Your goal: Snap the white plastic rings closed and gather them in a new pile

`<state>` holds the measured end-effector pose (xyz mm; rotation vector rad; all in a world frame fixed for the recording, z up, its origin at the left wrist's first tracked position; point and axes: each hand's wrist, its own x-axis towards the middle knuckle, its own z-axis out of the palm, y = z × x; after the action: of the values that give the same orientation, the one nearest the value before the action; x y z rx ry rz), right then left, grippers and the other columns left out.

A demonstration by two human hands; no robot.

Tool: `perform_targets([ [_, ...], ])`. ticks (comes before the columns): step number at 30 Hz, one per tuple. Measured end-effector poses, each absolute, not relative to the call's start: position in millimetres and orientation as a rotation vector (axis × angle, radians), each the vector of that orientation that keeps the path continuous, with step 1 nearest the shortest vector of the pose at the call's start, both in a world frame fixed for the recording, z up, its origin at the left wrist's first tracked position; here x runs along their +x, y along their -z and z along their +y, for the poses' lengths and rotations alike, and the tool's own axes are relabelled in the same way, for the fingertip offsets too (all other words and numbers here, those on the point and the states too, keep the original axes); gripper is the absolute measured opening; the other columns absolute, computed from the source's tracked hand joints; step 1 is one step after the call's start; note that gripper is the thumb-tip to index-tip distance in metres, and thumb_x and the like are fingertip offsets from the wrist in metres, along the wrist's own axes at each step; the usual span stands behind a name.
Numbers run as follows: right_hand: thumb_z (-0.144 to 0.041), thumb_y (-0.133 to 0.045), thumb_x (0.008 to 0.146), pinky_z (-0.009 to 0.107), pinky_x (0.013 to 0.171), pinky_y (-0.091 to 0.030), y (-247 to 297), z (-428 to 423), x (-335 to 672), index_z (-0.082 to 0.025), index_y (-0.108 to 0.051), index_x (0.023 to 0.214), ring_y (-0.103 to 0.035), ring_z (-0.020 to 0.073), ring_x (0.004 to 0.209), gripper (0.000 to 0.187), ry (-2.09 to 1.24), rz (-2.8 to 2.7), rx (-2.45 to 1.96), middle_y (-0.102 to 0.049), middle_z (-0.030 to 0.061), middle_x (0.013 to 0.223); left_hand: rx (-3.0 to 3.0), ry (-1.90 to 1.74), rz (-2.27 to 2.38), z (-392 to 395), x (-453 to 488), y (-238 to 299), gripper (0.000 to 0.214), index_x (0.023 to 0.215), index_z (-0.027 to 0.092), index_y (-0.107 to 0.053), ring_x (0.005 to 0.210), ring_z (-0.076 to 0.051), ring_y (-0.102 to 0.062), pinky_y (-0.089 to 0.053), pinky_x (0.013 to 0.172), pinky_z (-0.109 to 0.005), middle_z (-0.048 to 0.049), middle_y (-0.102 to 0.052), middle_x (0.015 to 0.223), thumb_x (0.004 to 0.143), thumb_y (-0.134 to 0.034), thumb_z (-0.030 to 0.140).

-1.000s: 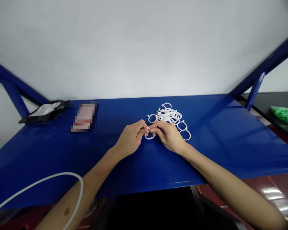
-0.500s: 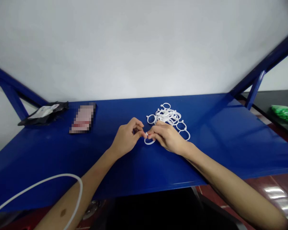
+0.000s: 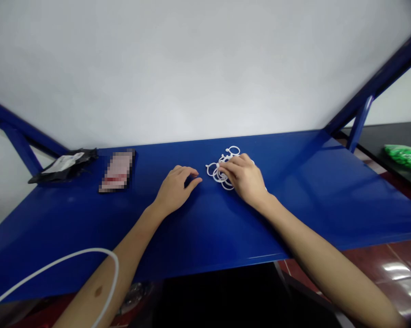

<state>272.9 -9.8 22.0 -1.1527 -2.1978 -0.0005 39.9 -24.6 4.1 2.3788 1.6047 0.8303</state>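
A pile of thin white plastic rings (image 3: 212, 169), each with a small knob, lies on the blue table (image 3: 205, 237). My right hand (image 3: 244, 177) is over the pile, thumb and fingers pinched on a white ring by its knob. The hand covers much of the pile. My left hand (image 3: 176, 187) rests just left of the rings, holding nothing. Its thumb and fingers are apart, pointing towards the pile.
On the table's left lie a black plastic packet with a white label (image 3: 62, 163) and a blurred-out flat phone-like object (image 3: 117, 171). A white cable (image 3: 65, 256) loops over my left forearm. A green bag (image 3: 405, 157) sits far right. Blue frame bars flank the table.
My hands have parted. The right has moved up and right onto the pile, while the left has drawn back left and let go of the ring both were pinching.
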Motion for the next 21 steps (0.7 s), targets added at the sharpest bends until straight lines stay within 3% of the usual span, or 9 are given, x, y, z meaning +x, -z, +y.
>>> perform_targets([
  [9, -0.034, -0.050, 0.100, 0.049, 0.082, -0.048, -20.6, 3.5, 286.9, -0.017, -0.072, 0.118, -0.052, 0.0307, 0.096, 0.033, 0.221, -1.997, -1.350, -0.065, 0.0176, 0.108, 2.311, -0.596, 1.797, -8.6, 17.6, 12.8, 0.034, 0.121, 0.020, -0.061, 0.137, -0.032, -0.045, -0.037, 0.114, -0.053, -0.0137, -0.054, 0.143, 0.096, -0.055, 0.043],
  [14, -0.034, -0.049, 0.102, 0.047, 0.090, -0.051, -23.4, -22.7, 261.5, -0.013, -0.071, 0.116, -0.053, 0.0288, 0.101, 0.034, 0.109, -2.181, -1.077, -0.067, 0.0156, 0.106, 2.326, -0.580, 1.788, -4.3, 17.1, 16.7, 0.037, 0.123, 0.018, -0.059, 0.141, -0.032, -0.042, -0.029, 0.120, -0.054, -0.0141, -0.052, 0.146, 0.097, -0.053, 0.044],
  [17, -0.035, -0.050, 0.101, 0.047, 0.098, -0.049, -21.3, -29.7, 252.3, -0.012, -0.071, 0.116, -0.054, 0.0297, 0.111, 0.035, 0.078, -2.308, -1.022, -0.067, 0.0163, 0.116, 2.351, -0.604, 1.776, -2.0, 17.6, 16.5, 0.035, 0.121, 0.017, -0.060, 0.138, -0.031, -0.045, -0.029, 0.120, -0.054, -0.0147, -0.055, 0.142, 0.097, -0.053, 0.042],
  [21, -0.050, -0.050, 0.099, 0.056, 0.116, -0.034, -17.3, -13.7, 261.2, -0.014, -0.061, 0.135, -0.034, 0.0361, 0.143, 0.052, 0.165, -2.251, -1.213, -0.052, 0.0173, 0.147, 2.345, -0.659, 1.776, -0.2, 17.5, 14.7, 0.030, 0.116, 0.018, -0.062, 0.131, -0.030, -0.050, -0.038, 0.114, -0.049, -0.0135, -0.058, 0.136, 0.097, -0.055, 0.040],
])
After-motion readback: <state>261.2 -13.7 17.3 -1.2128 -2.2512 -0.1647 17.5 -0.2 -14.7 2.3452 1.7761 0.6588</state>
